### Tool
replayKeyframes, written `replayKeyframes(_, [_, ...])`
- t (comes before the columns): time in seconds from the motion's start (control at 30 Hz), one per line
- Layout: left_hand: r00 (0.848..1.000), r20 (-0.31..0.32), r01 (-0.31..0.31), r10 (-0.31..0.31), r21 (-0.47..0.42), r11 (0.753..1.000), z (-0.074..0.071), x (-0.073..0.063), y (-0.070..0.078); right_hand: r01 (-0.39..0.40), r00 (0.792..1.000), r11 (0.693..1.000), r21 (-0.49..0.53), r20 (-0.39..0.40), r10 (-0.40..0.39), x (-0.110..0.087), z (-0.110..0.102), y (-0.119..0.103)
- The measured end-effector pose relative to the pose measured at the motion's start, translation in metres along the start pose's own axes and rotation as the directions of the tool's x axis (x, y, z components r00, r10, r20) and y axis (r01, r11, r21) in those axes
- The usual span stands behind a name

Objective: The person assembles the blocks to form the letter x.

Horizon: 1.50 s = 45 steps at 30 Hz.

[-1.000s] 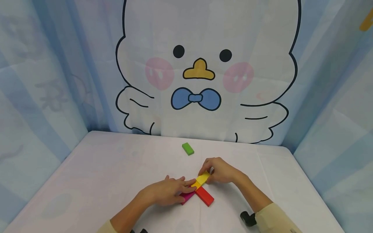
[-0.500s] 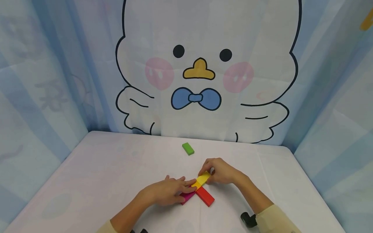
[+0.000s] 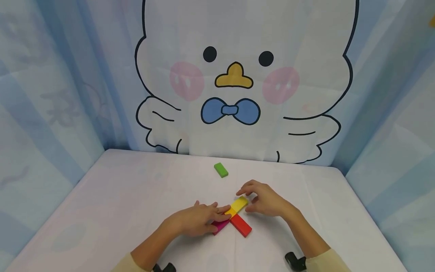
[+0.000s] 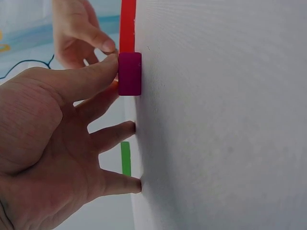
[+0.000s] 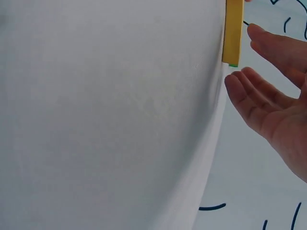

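Note:
On the white table, a magenta block (image 3: 221,226), an orange block (image 3: 232,212), a yellow block (image 3: 239,203) and a red block (image 3: 241,226) lie end to end and side by side, meeting near one spot. My left hand (image 3: 199,219) spreads over them, thumb on the magenta block and two straight fingers over the orange one, hiding part of both. The left wrist view shows its other fingertips touching the table. My right hand (image 3: 268,198) hovers beside the far end of the yellow block, fingers loosely bent and apart from it, holding nothing.
Farther back on the table lies a green block (image 3: 221,170) by itself. A printed curtain (image 3: 234,136) with a cartoon bird rises behind the table's back edge. Black wrist mounts (image 3: 295,261) show at the sleeves.
My right hand has let go of the yellow block, its fingers lifting and parting from it. My left hand stays over the blocks. The head view has shifted slightly.

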<state>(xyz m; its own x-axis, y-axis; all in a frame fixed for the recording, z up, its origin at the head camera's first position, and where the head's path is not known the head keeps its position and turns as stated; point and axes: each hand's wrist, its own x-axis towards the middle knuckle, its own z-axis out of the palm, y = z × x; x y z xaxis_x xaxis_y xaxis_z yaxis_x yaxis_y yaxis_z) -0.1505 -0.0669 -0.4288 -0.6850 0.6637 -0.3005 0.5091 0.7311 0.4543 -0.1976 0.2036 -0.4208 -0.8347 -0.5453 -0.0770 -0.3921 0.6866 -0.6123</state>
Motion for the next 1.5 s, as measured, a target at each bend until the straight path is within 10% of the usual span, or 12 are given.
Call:
replayKeyframes(0.33, [1.0, -0.01, -0.007, 0.007, 0.018, 1.0, -0.005, 0.001, 0.001, 0.031, 0.998, 0.998, -0.046, -0.045, -0.033, -0.02, -0.002, -0.008])
replayKeyframes(1.0, [1.0, -0.014, -0.022, 0.022, -0.011, 1.0, -0.002, -0.002, 0.002, 0.071, 0.979, 0.996, -0.055, 0.197, -0.059, -0.042, 0.005, -0.019])
replayKeyframes(1.5, [1.0, -0.007, -0.021, 0.021, 0.005, 1.0, 0.0, 0.0, 0.0, 0.058, 0.976, 0.991, -0.122, 0.217, -0.031, -0.04, 0.012, -0.017])
